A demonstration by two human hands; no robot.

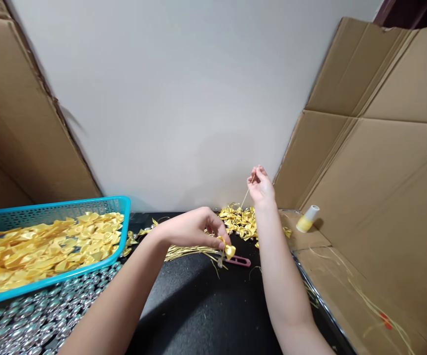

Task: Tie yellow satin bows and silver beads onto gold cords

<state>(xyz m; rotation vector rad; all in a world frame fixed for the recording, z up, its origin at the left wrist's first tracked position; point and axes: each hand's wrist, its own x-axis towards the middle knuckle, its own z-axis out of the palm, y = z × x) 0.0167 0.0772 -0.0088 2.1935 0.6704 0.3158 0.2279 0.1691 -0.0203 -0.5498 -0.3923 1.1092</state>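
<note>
We pinch a yellow bow (pixel 230 251) between the thumb and fingers of our left hand (pixel 202 229), closed on it low over the desk (pixel 191 305). Our right hand (pixel 262 188) is raised farther forward and to the right of those fingers, its fingertips closed on a thin gold cord (pixel 246 196). From them the cord slants down and leftward to a heap of yellow bows (pixel 248 224); we cannot tell where its lower end is fixed. That heap sits just beyond our left fingers and below our right ones.

Beneath and just left of the left fingers lies a bundle of gold cords (pixel 183 252), and a pink tool (pixel 241 261) sticks out to their right, near the held bow. Well left of both sets of fingers stands a turquoise basket (pixel 126 222) of yellow ribbon pieces (pixel 98 231), with many shiny silver beads (pixel 47 308) spread on its near side. To the right of our right fingers, and lower, a cone of yellow thread (pixel 305 222) stands on cardboard (pixel 320 236).
</note>
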